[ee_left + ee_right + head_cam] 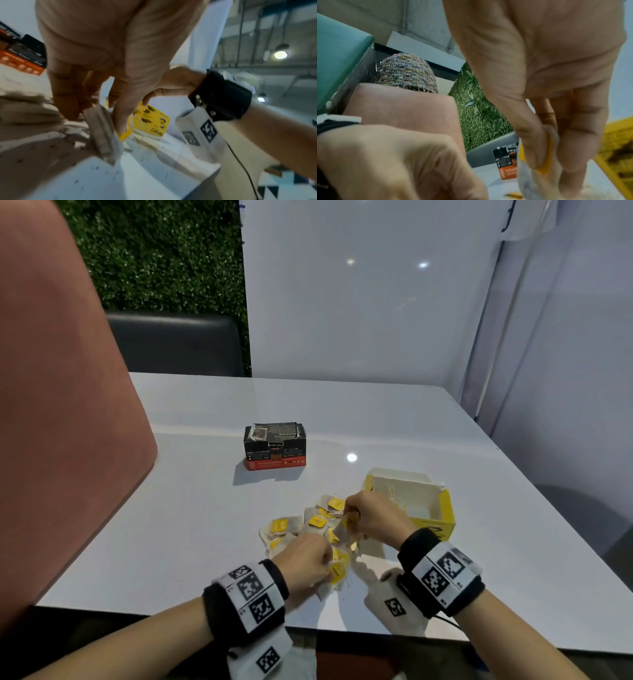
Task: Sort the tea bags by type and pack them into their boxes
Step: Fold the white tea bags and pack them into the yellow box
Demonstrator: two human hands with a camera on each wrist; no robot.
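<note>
A heap of pale tea bags with yellow tags (317, 522) lies on the white table (445, 440) in front of me. My left hand (308, 563) grips a small stack of these tea bags (102, 129) at the heap's near edge. My right hand (368, 515) pinches one yellow-tagged tea bag (537, 161) between thumb and fingers over the heap's right side. An open yellow box (442, 508) stands just right of the right hand. A black and orange box (275, 445) stands farther back, apart from both hands.
A pink chair back (58, 405) rises at the table's left. A dark seat (178, 344) and green hedge wall (164, 258) lie beyond the far edge. White panels (376, 285) close off the back and right. The near table edge (342, 633) is under my wrists.
</note>
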